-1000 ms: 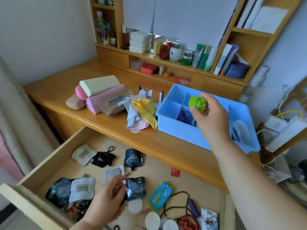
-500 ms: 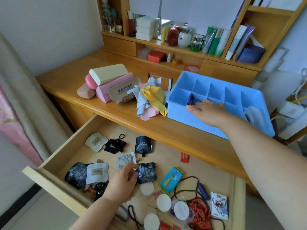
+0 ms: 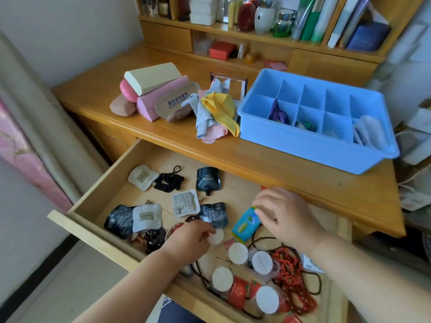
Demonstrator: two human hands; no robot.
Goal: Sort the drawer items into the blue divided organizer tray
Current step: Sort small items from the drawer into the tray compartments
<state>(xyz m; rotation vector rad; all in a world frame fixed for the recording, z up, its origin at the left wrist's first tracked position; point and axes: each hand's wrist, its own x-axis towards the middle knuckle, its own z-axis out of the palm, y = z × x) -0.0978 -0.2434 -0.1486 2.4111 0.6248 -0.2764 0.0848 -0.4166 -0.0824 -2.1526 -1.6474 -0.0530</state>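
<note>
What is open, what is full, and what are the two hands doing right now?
drawer: pulled open, items scattered inside.
blue organizer tray: on the desk, some front compartments hold items, back row looks empty.
left hand: in the drawer, fingertips on a white round pad.
right hand: in the drawer, fingers pinching a blue packet.
black pouch: lying flat, untouched.

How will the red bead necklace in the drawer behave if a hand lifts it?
The red bead necklace will probably hang limp, since it lies in loose coils. It may snag: dark cords cross it. It likely drags the white round pads lying against it.
</note>
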